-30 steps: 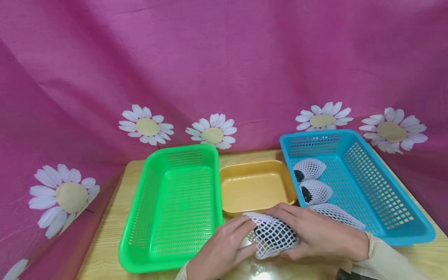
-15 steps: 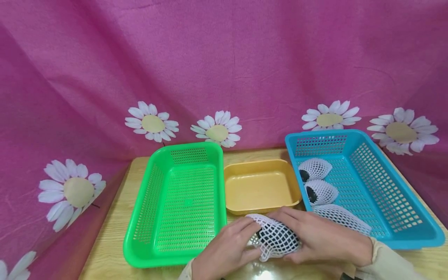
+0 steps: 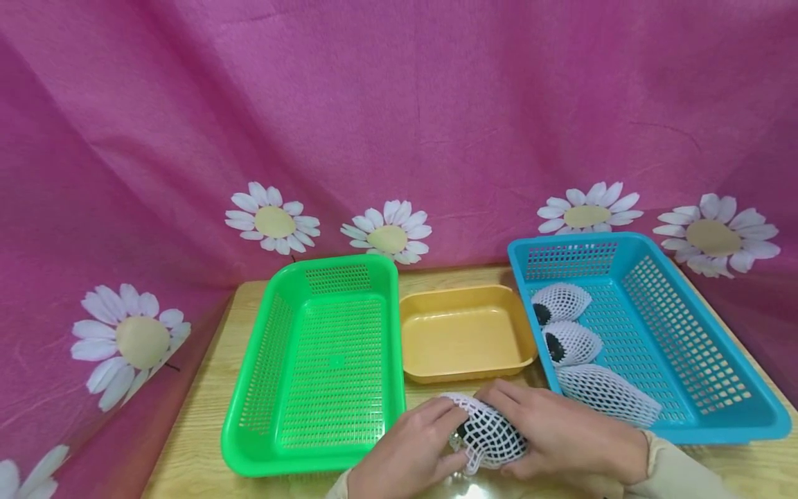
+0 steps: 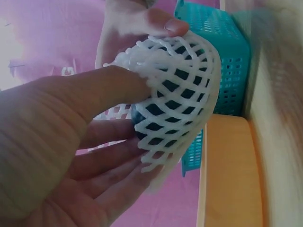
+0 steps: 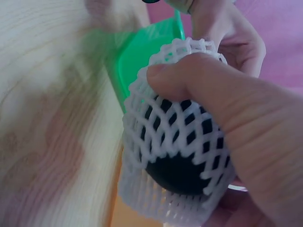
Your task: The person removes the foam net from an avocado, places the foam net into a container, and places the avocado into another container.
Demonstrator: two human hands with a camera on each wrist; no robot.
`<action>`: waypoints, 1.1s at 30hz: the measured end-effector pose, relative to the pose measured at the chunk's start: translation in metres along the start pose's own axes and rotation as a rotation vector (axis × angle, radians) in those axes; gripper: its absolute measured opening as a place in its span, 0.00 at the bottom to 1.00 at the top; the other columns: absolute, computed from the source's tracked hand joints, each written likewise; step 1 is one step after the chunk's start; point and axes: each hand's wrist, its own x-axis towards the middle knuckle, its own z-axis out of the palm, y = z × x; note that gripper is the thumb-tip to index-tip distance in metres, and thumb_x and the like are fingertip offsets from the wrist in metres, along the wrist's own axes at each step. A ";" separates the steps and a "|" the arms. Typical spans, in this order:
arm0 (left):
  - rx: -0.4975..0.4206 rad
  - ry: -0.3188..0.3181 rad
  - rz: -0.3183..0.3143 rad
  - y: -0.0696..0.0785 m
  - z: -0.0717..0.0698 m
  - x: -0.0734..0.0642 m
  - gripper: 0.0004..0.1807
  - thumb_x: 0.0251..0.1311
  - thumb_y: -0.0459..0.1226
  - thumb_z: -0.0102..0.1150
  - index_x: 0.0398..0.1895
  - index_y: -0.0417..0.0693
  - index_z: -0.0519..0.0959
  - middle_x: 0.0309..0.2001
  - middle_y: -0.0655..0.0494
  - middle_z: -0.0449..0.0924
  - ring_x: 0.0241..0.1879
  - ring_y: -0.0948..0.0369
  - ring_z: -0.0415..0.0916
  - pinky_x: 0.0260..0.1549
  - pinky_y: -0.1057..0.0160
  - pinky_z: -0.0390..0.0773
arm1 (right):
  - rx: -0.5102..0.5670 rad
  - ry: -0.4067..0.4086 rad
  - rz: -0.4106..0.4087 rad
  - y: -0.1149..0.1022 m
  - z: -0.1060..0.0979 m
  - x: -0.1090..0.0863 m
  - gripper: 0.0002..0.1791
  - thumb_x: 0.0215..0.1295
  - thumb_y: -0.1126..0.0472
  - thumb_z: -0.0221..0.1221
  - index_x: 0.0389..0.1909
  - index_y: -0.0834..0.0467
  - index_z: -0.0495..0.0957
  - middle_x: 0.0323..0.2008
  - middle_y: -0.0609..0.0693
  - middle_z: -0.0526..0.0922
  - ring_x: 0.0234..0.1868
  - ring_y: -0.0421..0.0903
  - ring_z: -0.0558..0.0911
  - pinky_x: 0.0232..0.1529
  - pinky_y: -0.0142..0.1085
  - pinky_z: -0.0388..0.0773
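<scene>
A dark rounded object sits inside a white foam net sleeve, held between both hands in front of the yellow tray. My left hand pinches the sleeve's left end, its thumb on the netting and its fingers behind, as the left wrist view shows. From the other side my right hand grips the wrapped object, thumb pressing across the mesh. In the right wrist view the dark surface shows bare at the sleeve's near opening. The palms hide part of the object.
A green basket stands at left, with a yellow tray beside it. At right, a blue basket holds two dark objects in netting and a longer white foam net. A pink flowered cloth hangs behind.
Both hands have come slightly lower and nearer the person with the netted object. The loose netting below it has drawn in. The view swung a little left early on; both grips stay.
</scene>
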 end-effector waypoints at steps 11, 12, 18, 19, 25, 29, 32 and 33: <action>0.045 -0.109 -0.076 0.004 0.007 0.000 0.18 0.62 0.45 0.69 0.53 0.49 0.82 0.48 0.60 0.84 0.49 0.67 0.82 0.50 0.71 0.83 | -0.047 -0.001 -0.020 0.003 0.013 0.003 0.39 0.51 0.45 0.76 0.63 0.50 0.72 0.51 0.37 0.77 0.44 0.30 0.75 0.41 0.30 0.81; 0.042 -0.119 -0.081 0.004 0.008 0.000 0.18 0.63 0.45 0.69 0.53 0.50 0.81 0.48 0.60 0.84 0.49 0.67 0.82 0.49 0.71 0.83 | -0.047 0.004 -0.023 0.003 0.015 0.003 0.38 0.52 0.44 0.76 0.63 0.50 0.72 0.50 0.37 0.77 0.43 0.30 0.75 0.41 0.30 0.81; 0.036 -0.133 -0.059 0.004 0.014 -0.003 0.16 0.62 0.45 0.69 0.49 0.51 0.81 0.46 0.63 0.83 0.46 0.70 0.80 0.46 0.74 0.80 | 0.033 -0.078 0.030 -0.001 0.021 0.001 0.35 0.60 0.35 0.69 0.62 0.46 0.71 0.51 0.33 0.76 0.46 0.29 0.75 0.46 0.33 0.82; 0.042 -0.127 -0.047 0.004 0.016 -0.003 0.16 0.61 0.45 0.70 0.48 0.51 0.81 0.45 0.63 0.82 0.45 0.70 0.79 0.45 0.75 0.79 | 0.045 -0.096 0.043 -0.001 0.021 0.000 0.34 0.60 0.34 0.68 0.62 0.45 0.71 0.51 0.32 0.76 0.47 0.29 0.75 0.48 0.33 0.82; 0.085 -0.127 -0.028 0.005 0.024 -0.004 0.16 0.56 0.45 0.72 0.44 0.52 0.80 0.42 0.64 0.81 0.39 0.73 0.76 0.34 0.80 0.73 | 0.090 -0.142 0.077 0.001 0.028 -0.002 0.36 0.60 0.25 0.59 0.59 0.44 0.71 0.48 0.32 0.75 0.46 0.28 0.74 0.49 0.34 0.82; 0.120 -0.120 -0.017 0.005 0.028 -0.005 0.17 0.54 0.46 0.72 0.44 0.52 0.80 0.42 0.64 0.82 0.39 0.73 0.77 0.33 0.79 0.74 | 0.125 -0.161 0.103 0.002 0.031 -0.001 0.39 0.58 0.21 0.56 0.59 0.44 0.70 0.48 0.33 0.75 0.45 0.28 0.74 0.47 0.34 0.82; 0.155 -0.096 -0.002 0.005 0.031 -0.005 0.18 0.52 0.46 0.74 0.43 0.51 0.80 0.41 0.63 0.82 0.39 0.72 0.78 0.34 0.79 0.76 | 0.119 -0.153 0.091 0.003 0.034 -0.001 0.39 0.59 0.21 0.56 0.59 0.46 0.70 0.48 0.34 0.75 0.45 0.29 0.74 0.47 0.33 0.82; 0.158 -0.095 -0.002 0.005 0.032 -0.005 0.18 0.52 0.46 0.74 0.43 0.51 0.80 0.41 0.63 0.82 0.39 0.72 0.79 0.35 0.78 0.76 | 0.114 -0.147 0.083 0.004 0.035 -0.001 0.39 0.59 0.21 0.56 0.59 0.46 0.71 0.48 0.34 0.76 0.45 0.29 0.74 0.47 0.33 0.82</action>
